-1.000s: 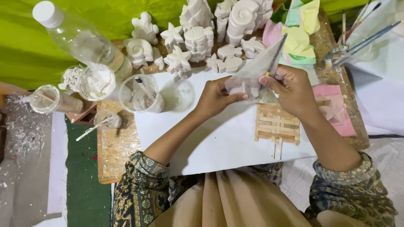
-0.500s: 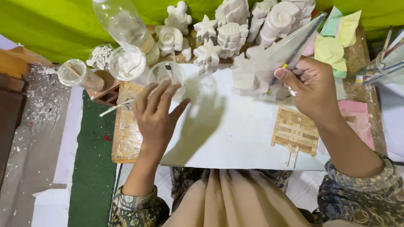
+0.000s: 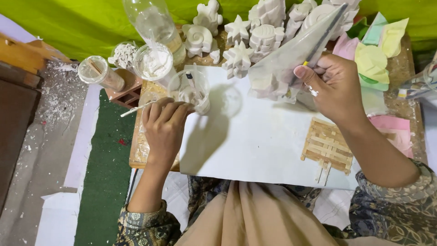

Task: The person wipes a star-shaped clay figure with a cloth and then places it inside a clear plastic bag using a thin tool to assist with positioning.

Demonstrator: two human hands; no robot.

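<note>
You are holding a grey, translucent cone-shaped bag (image 3: 291, 64) tilted, tip pointing up and away, over the white sheet. A clear plastic cup (image 3: 191, 91), smeared white inside, is standing upright at that sheet's far left corner.

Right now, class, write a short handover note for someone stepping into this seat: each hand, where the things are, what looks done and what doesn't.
Left hand: fingertips at the clear plastic cup with white paste and a stick in it.
Right hand: gripping a clear cone-shaped bag, held tilted, wide end low by a white cast piece.
White sheet covers the board; a woven stick mat lies on it.
Done: shell and star casts stand in a row at the back.
Left: cup not lifted; whether the bag is filled cannot be told.
</note>
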